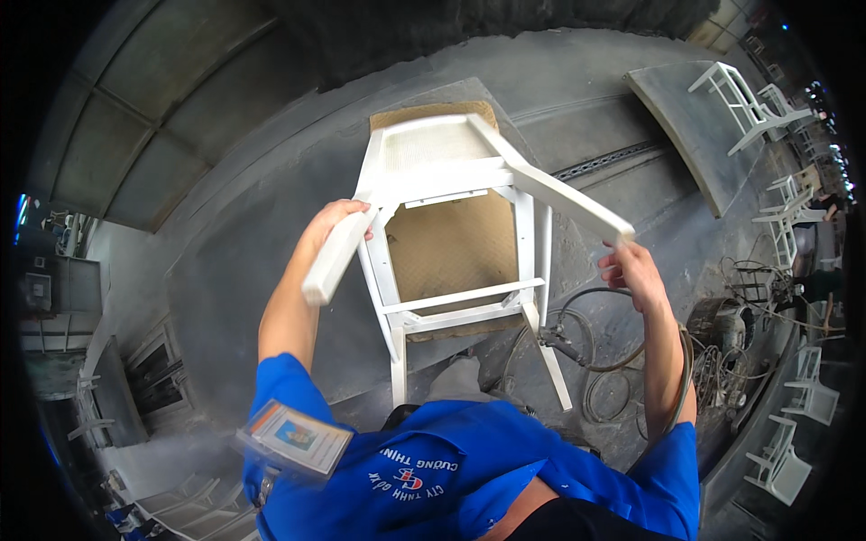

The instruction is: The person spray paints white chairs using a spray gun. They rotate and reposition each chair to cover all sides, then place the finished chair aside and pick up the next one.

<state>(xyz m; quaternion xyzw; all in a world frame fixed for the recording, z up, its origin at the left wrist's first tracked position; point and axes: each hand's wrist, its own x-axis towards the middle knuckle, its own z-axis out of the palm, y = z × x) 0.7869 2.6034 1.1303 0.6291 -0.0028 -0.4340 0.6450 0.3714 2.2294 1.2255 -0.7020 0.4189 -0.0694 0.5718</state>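
White-painted wooden chair frame (451, 225): held tipped over, legs pointing toward the person, above a brown square board (451, 243) on a grey dusty floor (225, 270). Left hand (338, 225): closed around one white leg near its end. Right hand (631, 270): gripping the tip of the opposite leg. Person's blue short-sleeved shirt (487, 469): fills the lower edge, a laminated badge card (293, 439) hanging at its left. Coiled grey hose (604, 352): on the floor below the right hand. Further white chair frames (749, 104): standing at the upper right and along the right rim.
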